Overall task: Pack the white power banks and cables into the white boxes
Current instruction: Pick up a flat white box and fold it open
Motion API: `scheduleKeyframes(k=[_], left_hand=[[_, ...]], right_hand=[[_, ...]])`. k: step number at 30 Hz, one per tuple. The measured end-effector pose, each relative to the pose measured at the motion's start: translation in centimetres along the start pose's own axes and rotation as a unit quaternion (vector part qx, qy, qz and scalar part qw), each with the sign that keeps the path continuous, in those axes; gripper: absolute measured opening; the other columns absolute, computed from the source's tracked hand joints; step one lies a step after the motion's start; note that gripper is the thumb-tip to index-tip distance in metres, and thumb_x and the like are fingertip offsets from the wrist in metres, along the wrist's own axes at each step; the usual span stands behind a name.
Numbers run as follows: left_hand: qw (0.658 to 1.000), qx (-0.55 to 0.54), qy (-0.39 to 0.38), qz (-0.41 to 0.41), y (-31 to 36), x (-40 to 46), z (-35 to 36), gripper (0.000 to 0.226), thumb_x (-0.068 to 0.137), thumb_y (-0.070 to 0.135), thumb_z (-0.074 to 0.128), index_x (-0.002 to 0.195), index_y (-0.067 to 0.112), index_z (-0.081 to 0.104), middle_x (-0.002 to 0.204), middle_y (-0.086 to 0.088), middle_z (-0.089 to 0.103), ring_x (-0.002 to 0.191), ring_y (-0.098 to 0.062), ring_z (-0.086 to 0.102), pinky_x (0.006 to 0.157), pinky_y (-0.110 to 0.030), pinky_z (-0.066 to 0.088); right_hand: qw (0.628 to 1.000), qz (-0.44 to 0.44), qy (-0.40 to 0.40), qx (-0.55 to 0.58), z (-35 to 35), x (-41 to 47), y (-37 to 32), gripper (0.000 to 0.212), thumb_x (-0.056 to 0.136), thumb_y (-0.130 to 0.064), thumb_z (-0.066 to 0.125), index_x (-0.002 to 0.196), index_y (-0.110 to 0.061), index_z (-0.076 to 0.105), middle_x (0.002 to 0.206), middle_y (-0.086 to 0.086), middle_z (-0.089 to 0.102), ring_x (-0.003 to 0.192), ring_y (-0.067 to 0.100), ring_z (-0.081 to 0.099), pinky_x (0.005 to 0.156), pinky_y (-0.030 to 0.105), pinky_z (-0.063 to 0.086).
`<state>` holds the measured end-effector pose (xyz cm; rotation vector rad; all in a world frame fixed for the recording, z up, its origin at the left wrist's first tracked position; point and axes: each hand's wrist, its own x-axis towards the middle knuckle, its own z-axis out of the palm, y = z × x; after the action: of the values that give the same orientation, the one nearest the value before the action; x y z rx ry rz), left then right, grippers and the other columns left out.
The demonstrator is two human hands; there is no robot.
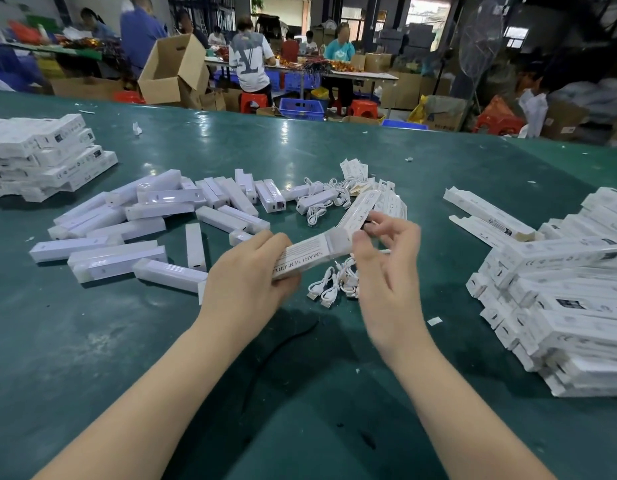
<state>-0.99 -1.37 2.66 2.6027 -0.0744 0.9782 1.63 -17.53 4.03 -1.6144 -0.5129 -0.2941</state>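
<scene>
1. Head view, centre of frame: my left hand [246, 271] grips one end of a white box [314, 252], fingers curled round it.
2. My right hand [386, 258] pinches the box's open flap end, remaining fingers loosely spread.
3. Loose power banks [161, 216] lie centre-left on the green table [92, 341]; cables [334, 285] just below the box.
4. Boxes are stacked at right [559, 306] and upper left [43, 157].

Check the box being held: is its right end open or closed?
Open. The white box has its end flap raised beside the right hand; left hand grips it.
</scene>
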Motion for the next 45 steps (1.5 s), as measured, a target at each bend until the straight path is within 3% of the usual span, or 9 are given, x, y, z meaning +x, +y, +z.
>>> scheduleKeyframes(k=[3, 7, 13, 19, 24, 27, 32, 38, 45], left_hand=[[1.000, 0.006, 0.004, 0.000, -0.2, 0.1, -0.1, 0.021, 0.079, 0.021, 0.074, 0.087, 0.013, 0.056, 0.081, 0.002, 0.054, 0.068, -0.027, 0.047, 0.054, -0.031, 0.029], [1.000, -0.017, -0.004, 0.012, -0.2, 0.0, -0.2, 0.019, 0.078, 0.022, 0.076, 0.084, 0.012, 0.061, 0.077, 0.001, 0.054, 0.065, -0.028, 0.050, 0.051, -0.035, 0.040], [0.993, -0.030, 0.016, -0.113, -0.4, 0.3, -0.1, 0.016, 0.083, 0.032, 0.067, 0.080, 0.022, 0.054, 0.073, 0.006, 0.052, 0.068, -0.019, 0.046, 0.056, -0.034, 0.038], [0.975, -0.147, 0.016, -0.167, -0.1, 0.0, -0.5, 0.031, 0.083, 0.030, 0.062, 0.060, 0.038, 0.043, 0.056, 0.018, 0.048, 0.053, -0.006, 0.040, 0.047, -0.019, 0.023], [0.955, -0.225, 0.045, -0.189, 0.0, 0.2, -0.8, 0.025, 0.081, 0.030, 0.060, 0.067, 0.014, 0.049, 0.049, 0.013, 0.041, 0.048, -0.008, 0.031, 0.045, -0.016, 0.029], [0.943, -0.253, 0.029, -0.213, 0.3, 0.3, -0.9, 0.019, 0.087, 0.022, 0.063, 0.071, 0.012, 0.055, 0.048, 0.017, 0.046, 0.046, -0.004, 0.036, 0.045, -0.012, 0.030], [0.881, -0.357, -0.057, -0.305, 0.4, 0.9, -1.4, 0.013, 0.088, 0.027, 0.064, 0.083, 0.015, 0.066, 0.065, 0.008, 0.064, 0.056, -0.009, 0.054, 0.062, -0.026, 0.046], [0.740, -0.582, -0.159, -0.298, 1.2, 0.8, -2.3, 0.010, 0.088, 0.024, 0.067, 0.086, 0.014, 0.069, 0.073, -0.004, 0.059, 0.058, -0.012, 0.052, 0.063, -0.025, 0.045], [0.732, -0.591, -0.172, -0.292, 1.5, 0.9, -2.3, 0.019, 0.083, 0.012, 0.071, 0.100, 0.007, 0.066, 0.072, -0.002, 0.058, 0.058, -0.009, 0.050, 0.063, -0.022, 0.046]], right_hand=[[0.997, -0.012, -0.024, -0.069, -0.7, 0.4, 0.0, 0.019, 0.093, -0.042, 0.041, 0.089, -0.036, 0.058, 0.135, -0.010, 0.045, 0.131, -0.005, 0.035, 0.094, 0.002, 0.028], [0.985, 0.030, -0.166, -0.047, 0.0, 0.1, 0.0, 0.032, 0.093, -0.048, 0.037, 0.082, -0.054, 0.067, 0.130, -0.028, 0.045, 0.135, 0.000, 0.034, 0.114, 0.028, 0.028], [0.996, 0.019, -0.065, -0.053, -0.8, 1.0, 1.7, 0.032, 0.092, -0.018, 0.044, 0.115, -0.035, 0.058, 0.120, -0.011, 0.062, 0.111, 0.011, 0.058, 0.090, 0.030, 0.048], [0.840, -0.033, -0.287, -0.460, 0.1, 0.8, 4.7, 0.046, 0.094, -0.010, 0.041, 0.134, -0.029, 0.054, 0.144, -0.007, 0.048, 0.142, 0.014, 0.028, 0.118, 0.027, 0.002], [0.845, -0.075, -0.235, -0.474, -0.2, 1.3, 4.2, 0.024, 0.092, -0.021, 0.052, 0.112, -0.029, 0.063, 0.107, -0.010, 0.061, 0.110, 0.016, 0.049, 0.087, 0.017, 0.016], [0.848, -0.071, -0.243, -0.465, -0.8, 1.2, 3.8, 0.016, 0.092, -0.025, 0.060, 0.103, -0.029, 0.070, 0.106, -0.010, 0.063, 0.107, 0.018, 0.053, 0.094, 0.023, 0.030], [0.962, -0.146, -0.085, -0.213, -0.9, 0.7, 1.4, 0.017, 0.086, -0.002, 0.069, 0.096, -0.014, 0.076, 0.100, -0.004, 0.072, 0.100, 0.010, 0.064, 0.094, 0.026, 0.048], [0.954, -0.266, -0.066, -0.122, -0.1, -0.4, 0.4, 0.021, 0.080, 0.009, 0.073, 0.097, -0.003, 0.077, 0.106, 0.009, 0.071, 0.116, 0.021, 0.065, 0.101, 0.032, 0.050], [0.959, -0.228, -0.075, -0.152, 0.1, -0.5, 0.3, 0.024, 0.074, 0.004, 0.078, 0.092, -0.010, 0.075, 0.127, 0.008, 0.054, 0.111, 0.010, 0.058, 0.095, 0.017, 0.046]])
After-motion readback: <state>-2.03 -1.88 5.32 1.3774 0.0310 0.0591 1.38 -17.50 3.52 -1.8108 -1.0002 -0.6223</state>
